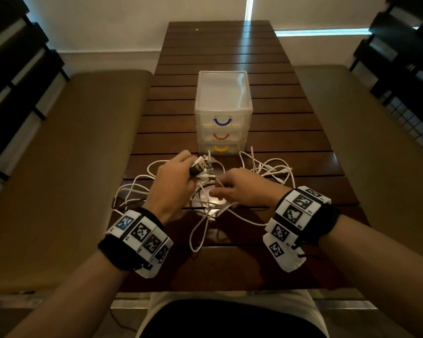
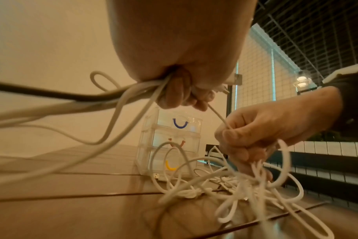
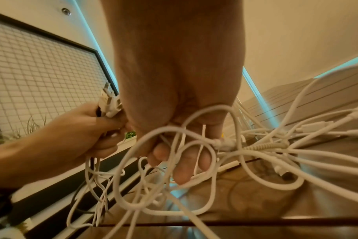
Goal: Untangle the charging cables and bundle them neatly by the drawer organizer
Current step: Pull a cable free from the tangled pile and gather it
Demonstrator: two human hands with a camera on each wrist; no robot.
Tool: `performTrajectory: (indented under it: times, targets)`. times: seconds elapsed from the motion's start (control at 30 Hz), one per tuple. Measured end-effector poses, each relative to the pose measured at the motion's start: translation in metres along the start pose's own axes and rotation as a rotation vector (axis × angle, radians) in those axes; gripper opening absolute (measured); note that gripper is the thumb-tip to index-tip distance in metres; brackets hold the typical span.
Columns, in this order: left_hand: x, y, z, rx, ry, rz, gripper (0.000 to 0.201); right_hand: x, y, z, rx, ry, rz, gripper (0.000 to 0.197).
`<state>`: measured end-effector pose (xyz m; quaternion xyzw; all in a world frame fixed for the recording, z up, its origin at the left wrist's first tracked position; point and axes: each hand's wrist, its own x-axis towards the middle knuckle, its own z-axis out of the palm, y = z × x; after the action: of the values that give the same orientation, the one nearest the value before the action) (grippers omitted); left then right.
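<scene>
A tangle of white charging cables (image 1: 266,170) lies on the dark slatted table (image 1: 303,142) in front of a clear three-drawer organizer (image 1: 223,111). My left hand (image 1: 174,179) grips a bunch of USB plug ends (image 1: 203,167) with their cables (image 2: 133,90) trailing from the fist, one of them black. My right hand (image 1: 232,185) pinches a thin white cable (image 2: 217,113) running from the left fist, and its lower fingers (image 3: 182,168) are curled among white loops (image 3: 194,145). In the left wrist view the knotted pile (image 2: 245,190) lies under the right hand (image 2: 255,134).
The organizer has blue (image 1: 221,121), red (image 1: 221,137) and yellow (image 1: 220,149) handles, all drawers closed. Brown cushioned benches (image 1: 71,167) flank the table on both sides. The far table half (image 1: 220,50) holds nothing. Cable loops (image 1: 200,235) reach toward the near table edge.
</scene>
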<state>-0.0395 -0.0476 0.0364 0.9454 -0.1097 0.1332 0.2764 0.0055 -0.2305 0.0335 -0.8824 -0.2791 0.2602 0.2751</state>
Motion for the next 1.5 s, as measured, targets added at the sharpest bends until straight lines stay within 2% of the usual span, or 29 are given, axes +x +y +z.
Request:
performTrajectory:
  times: [0.1,0.27,0.37,0.47,0.53,0.63,0.7,0.8,0.87,0.97,1.03,1.13,1.23,1.4,1.5]
  targets:
    - [-0.001,-0.001,-0.002,-0.128,0.105,-0.045,0.025,-0.001,0.000,-0.001,0.031,-0.054,0.000,0.012]
    - [0.000,0.003,-0.017,-0.246,0.239,-0.012,0.026,-0.001,0.000,-0.005,-0.018,-0.013,-0.003,0.013]
    - [0.001,-0.003,-0.018,-0.302,0.308,-0.075,0.014,0.003,0.002,-0.005,-0.071,0.063,-0.039,0.014]
    - [0.003,-0.010,-0.018,-0.320,0.381,-0.139,0.030,0.005,0.002,0.000,-0.086,0.089,-0.048,0.031]
    - [0.004,-0.012,-0.022,-0.318,0.384,-0.170,0.027,0.003,0.001,0.004,-0.042,0.120,-0.042,0.041]
    - [0.005,-0.016,-0.024,-0.342,0.397,-0.232,0.019,-0.002,0.004,0.006,0.039,0.190,-0.099,0.040]
    - [0.007,-0.020,-0.024,-0.349,0.404,-0.287,0.017,-0.004,0.009,0.006,-0.079,0.210,-0.111,0.050]
    - [0.009,-0.024,-0.024,-0.362,0.421,-0.382,0.020,-0.010,0.015,0.007,-0.497,0.290,-0.118,0.072]
    - [0.010,-0.026,-0.024,-0.370,0.437,-0.430,0.021,-0.017,0.015,0.009,-0.547,0.321,-0.111,0.077]
    - [0.010,-0.027,-0.024,-0.353,0.414,-0.397,0.020,-0.022,0.013,0.011,-0.402,0.350,-0.066,0.063]
    - [0.009,-0.023,-0.023,-0.320,0.409,-0.371,0.018,-0.020,0.013,0.013,-0.391,0.354,-0.047,0.054]
    - [0.008,-0.020,-0.027,-0.336,0.468,-0.365,0.024,-0.014,0.017,0.015,-0.280,0.319,0.103,0.056]
    - [0.013,-0.029,-0.041,-0.443,0.514,-0.436,0.032,-0.013,0.023,0.014,-0.254,0.326,0.220,0.053]
    - [0.008,-0.022,-0.043,-0.417,0.453,-0.385,0.026,-0.014,0.019,0.019,-0.291,0.385,0.167,0.057]
    - [0.006,-0.019,-0.034,-0.477,0.426,-0.400,0.028,-0.007,0.013,0.026,-0.364,0.450,0.109,0.045]
